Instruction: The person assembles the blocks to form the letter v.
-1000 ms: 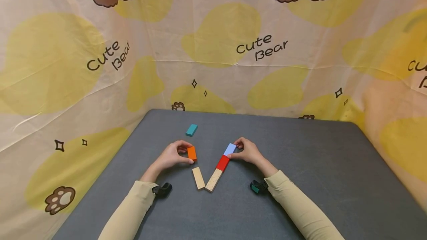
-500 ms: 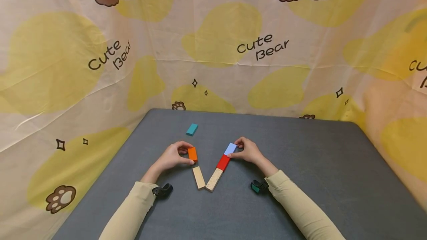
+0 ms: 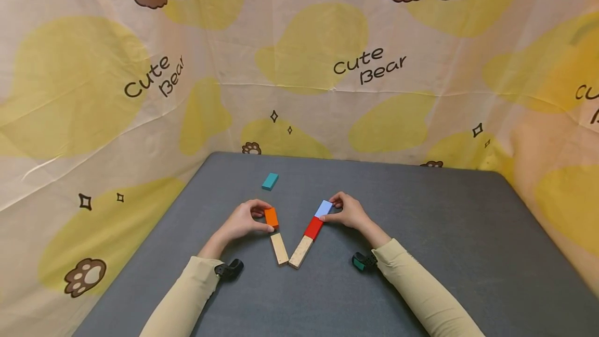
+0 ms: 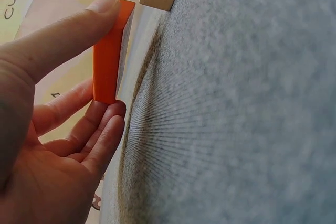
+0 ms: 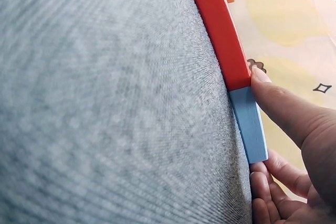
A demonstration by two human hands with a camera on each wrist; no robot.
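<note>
My left hand [image 3: 243, 218] pinches an orange block [image 3: 271, 218] between thumb and fingertips. In the left wrist view the orange block [image 4: 107, 61] is gripped at its two ends, close over the cloth. Just in front of its near end lies a plain wooden block [image 3: 280, 249]. My right hand [image 3: 350, 211] holds a light blue block [image 3: 324, 208], fingertips at the far end and thumb by its joint with a red block [image 5: 220, 32]. Blue, red and a second wooden block [image 3: 300, 251] form a slanting row. Both rows nearly meet at their near ends, like a V.
A teal block [image 3: 270, 181] lies alone beyond the left hand. Dark grey cloth covers the table [image 3: 421, 254]. A patterned curtain [image 3: 299, 66] stands behind it and along both sides. Dark bands with devices sit at both wrists.
My left hand has brought the orange block slightly nearer the wooden block in front of it. The right hand and its row stay in place; the whole view has shifted a little.
</note>
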